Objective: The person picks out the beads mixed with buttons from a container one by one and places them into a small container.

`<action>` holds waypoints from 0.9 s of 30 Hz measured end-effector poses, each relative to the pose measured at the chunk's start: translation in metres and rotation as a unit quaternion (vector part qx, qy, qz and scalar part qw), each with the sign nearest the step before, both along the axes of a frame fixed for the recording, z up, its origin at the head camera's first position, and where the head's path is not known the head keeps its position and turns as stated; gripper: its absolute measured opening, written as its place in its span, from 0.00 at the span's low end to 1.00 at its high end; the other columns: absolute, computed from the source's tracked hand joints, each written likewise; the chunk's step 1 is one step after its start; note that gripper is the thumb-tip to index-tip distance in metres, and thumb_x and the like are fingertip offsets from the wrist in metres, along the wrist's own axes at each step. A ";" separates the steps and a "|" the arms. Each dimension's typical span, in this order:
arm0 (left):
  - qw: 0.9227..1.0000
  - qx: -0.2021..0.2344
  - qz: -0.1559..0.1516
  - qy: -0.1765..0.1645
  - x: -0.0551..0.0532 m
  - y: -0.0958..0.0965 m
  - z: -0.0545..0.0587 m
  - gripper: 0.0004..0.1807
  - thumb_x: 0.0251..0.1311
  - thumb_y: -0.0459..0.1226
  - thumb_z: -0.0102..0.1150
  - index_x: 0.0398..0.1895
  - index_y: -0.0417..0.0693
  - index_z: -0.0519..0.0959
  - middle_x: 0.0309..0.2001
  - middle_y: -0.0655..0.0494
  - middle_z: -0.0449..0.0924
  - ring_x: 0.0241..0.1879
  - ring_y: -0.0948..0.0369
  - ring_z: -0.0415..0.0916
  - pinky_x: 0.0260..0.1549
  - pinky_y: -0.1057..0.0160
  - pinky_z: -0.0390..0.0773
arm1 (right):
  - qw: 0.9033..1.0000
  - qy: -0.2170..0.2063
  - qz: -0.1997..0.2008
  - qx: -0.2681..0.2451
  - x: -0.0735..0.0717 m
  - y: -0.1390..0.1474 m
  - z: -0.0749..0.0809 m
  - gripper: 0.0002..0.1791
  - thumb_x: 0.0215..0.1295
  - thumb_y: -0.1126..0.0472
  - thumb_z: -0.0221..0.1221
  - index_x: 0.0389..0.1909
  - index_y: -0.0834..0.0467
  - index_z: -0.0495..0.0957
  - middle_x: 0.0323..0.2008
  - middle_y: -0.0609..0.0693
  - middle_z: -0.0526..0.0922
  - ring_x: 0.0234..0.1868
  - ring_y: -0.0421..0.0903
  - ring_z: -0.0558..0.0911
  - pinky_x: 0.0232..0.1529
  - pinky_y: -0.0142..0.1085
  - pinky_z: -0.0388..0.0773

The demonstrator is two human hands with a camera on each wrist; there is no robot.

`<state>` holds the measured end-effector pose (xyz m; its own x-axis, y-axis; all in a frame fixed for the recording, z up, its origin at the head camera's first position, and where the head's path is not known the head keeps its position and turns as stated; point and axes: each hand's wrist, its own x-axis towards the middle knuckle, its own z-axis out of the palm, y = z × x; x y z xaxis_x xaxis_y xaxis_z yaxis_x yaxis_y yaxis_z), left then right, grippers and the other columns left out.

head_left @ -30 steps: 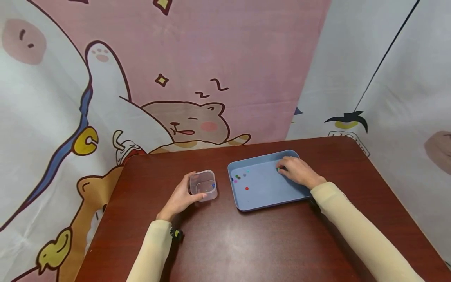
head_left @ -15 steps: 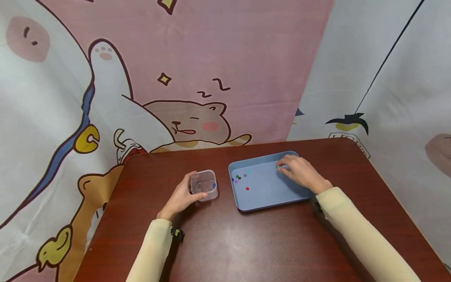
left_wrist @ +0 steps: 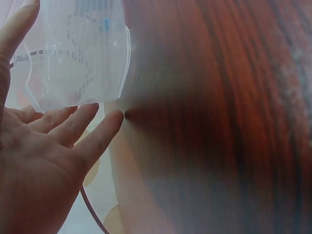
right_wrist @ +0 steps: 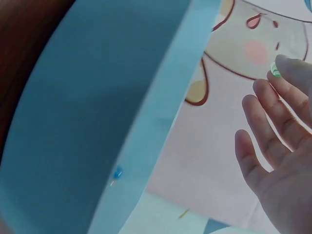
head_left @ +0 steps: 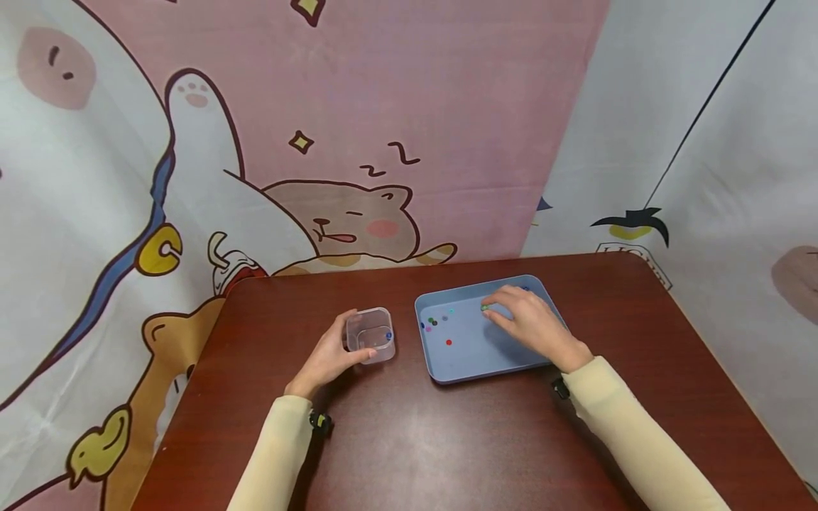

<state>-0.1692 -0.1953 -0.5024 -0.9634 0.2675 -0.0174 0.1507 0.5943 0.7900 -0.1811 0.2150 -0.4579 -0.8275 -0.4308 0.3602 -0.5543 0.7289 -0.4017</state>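
Note:
My left hand [head_left: 324, 362] holds a small clear plastic box [head_left: 368, 339] on the table, thumb on the near side and fingers round the far side. One blue bead [head_left: 388, 336] shows inside it. Over the blue tray [head_left: 469, 363], thumb and forefinger of my right hand [head_left: 533, 326] pinch a green bead [right_wrist: 275, 69]; the other fingers are loosely spread. Several beads [head_left: 434, 323] cluster at the tray's left end. A red bead [head_left: 449, 342] lies apart from them. Near the far right corner sits another blue bead [right_wrist: 118, 172].
The brown wooden table [head_left: 409, 447] carries the box, with the tray to its right. Behind the table's far edge hangs a cartoon-printed cloth [head_left: 447, 142]. A raised rim runs round the tray.
My right hand has lifted the green bead from the far right part of the tray and moved left with it, uncovering a blue bead. My left hand stays on the box.

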 end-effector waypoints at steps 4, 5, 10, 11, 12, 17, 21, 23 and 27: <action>1.000 0.001 0.001 0.002 0.000 0.000 0.001 0.55 0.54 0.48 0.80 0.79 0.42 0.57 0.72 0.42 0.69 0.64 0.46 0.73 0.62 0.41 0.73 | 1.000 0.009 0.012 -0.025 0.006 -0.016 0.006 0.11 0.68 0.60 0.70 0.47 0.58 0.87 0.45 0.51 0.86 0.48 0.51 0.84 0.49 0.52 0.81; 1.000 0.001 0.001 0.001 0.000 0.000 0.001 0.55 0.54 0.48 0.80 0.79 0.43 0.57 0.72 0.42 0.69 0.64 0.46 0.72 0.62 0.41 0.73 | 0.999 0.013 0.016 -0.032 0.007 -0.020 0.007 0.11 0.67 0.59 0.70 0.47 0.58 0.87 0.45 0.51 0.86 0.48 0.51 0.84 0.49 0.51 0.82; 1.000 0.000 -0.002 0.001 0.000 0.000 0.001 0.55 0.54 0.49 0.80 0.79 0.43 0.57 0.72 0.42 0.68 0.65 0.46 0.71 0.63 0.41 0.72 | 0.997 0.039 0.035 -0.062 0.012 -0.042 0.011 0.10 0.65 0.60 0.72 0.46 0.57 0.88 0.44 0.49 0.86 0.46 0.48 0.85 0.47 0.48 0.83; 1.000 -0.001 -0.002 0.002 0.000 0.000 0.001 0.55 0.54 0.49 0.80 0.79 0.43 0.57 0.72 0.42 0.68 0.65 0.47 0.71 0.63 0.41 0.73 | 0.996 0.043 0.040 -0.069 0.012 -0.046 0.012 0.10 0.65 0.61 0.72 0.46 0.57 0.88 0.44 0.48 0.86 0.46 0.48 0.85 0.47 0.48 0.83; 1.000 -0.003 -0.002 0.003 0.001 -0.001 0.001 0.55 0.54 0.49 0.80 0.79 0.43 0.57 0.72 0.42 0.68 0.65 0.47 0.71 0.63 0.41 0.73 | 0.995 0.044 0.043 -0.074 0.012 -0.051 0.012 0.10 0.65 0.61 0.72 0.46 0.56 0.88 0.44 0.48 0.86 0.46 0.47 0.84 0.48 0.47 0.83; 1.000 -0.006 0.004 0.007 0.001 -0.001 0.000 0.56 0.54 0.49 0.80 0.79 0.42 0.57 0.72 0.41 0.69 0.66 0.47 0.71 0.64 0.41 0.72 | 0.992 0.046 0.060 -0.096 0.013 -0.076 0.019 0.11 0.67 0.59 0.71 0.48 0.55 0.88 0.46 0.47 0.86 0.49 0.45 0.84 0.50 0.45 0.83; 1.000 -0.008 0.004 0.006 0.000 0.001 0.001 0.56 0.53 0.49 0.80 0.79 0.42 0.58 0.71 0.40 0.68 0.66 0.46 0.70 0.65 0.41 0.70 | 0.991 0.051 0.071 -0.106 0.013 -0.095 0.022 0.11 0.68 0.58 0.70 0.49 0.56 0.87 0.48 0.47 0.86 0.48 0.44 0.83 0.49 0.43 0.82; 1.000 -0.012 0.003 0.008 0.000 0.001 0.002 0.57 0.53 0.50 0.80 0.79 0.41 0.58 0.73 0.39 0.66 0.67 0.45 0.69 0.66 0.40 0.69 | 0.990 0.051 0.077 -0.106 0.013 -0.105 0.022 0.11 0.69 0.58 0.69 0.49 0.56 0.87 0.47 0.46 0.85 0.47 0.43 0.83 0.47 0.42 0.82; 1.000 -0.024 -0.007 0.018 0.001 0.001 0.003 0.59 0.53 0.51 0.80 0.81 0.40 0.55 0.78 0.40 0.58 0.73 0.44 0.62 0.69 0.38 0.65 | 0.990 0.041 0.091 -0.101 0.012 -0.122 0.021 0.11 0.71 0.57 0.67 0.50 0.55 0.87 0.46 0.45 0.85 0.47 0.42 0.83 0.47 0.40 0.82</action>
